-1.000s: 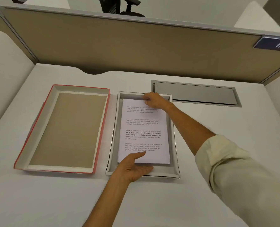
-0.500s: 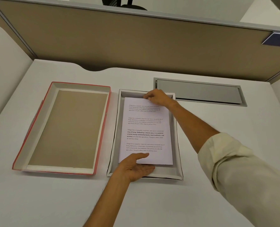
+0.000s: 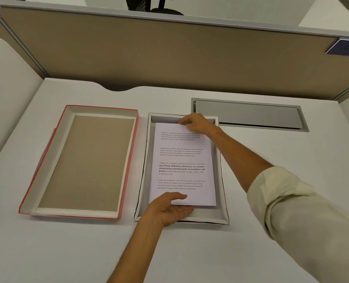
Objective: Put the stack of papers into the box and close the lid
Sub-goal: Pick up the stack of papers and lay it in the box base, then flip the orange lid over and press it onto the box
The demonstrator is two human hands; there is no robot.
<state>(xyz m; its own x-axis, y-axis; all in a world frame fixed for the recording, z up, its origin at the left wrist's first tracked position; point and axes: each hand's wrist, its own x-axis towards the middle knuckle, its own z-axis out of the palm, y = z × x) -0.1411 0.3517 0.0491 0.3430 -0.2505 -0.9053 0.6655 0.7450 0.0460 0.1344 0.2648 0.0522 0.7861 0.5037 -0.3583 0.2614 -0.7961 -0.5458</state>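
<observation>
- Left hand (image 3: pixel 169 211) cups the near edge of the stack of papers (image 3: pixel 183 164), palm up, thumb on top, fingers tucked under the sheet.
- Leftmost on the desk (image 3: pixel 271 160) lies the red-edged lid (image 3: pixel 84 162), inside facing up, just beside the box (image 3: pixel 145 160) and parallel to it; its long axis runs away from the person.
- Papers lie inside the box, long axis likewise front to back.
- Right hand (image 3: pixel 196 122) pinches the far edge of the stack, fingertips curled down.
- Judgement: the left hand is nearer the lid; nothing stands between them.
- Further right, a grey cable hatch (image 3: pixel 249 115) sits well clear.
</observation>
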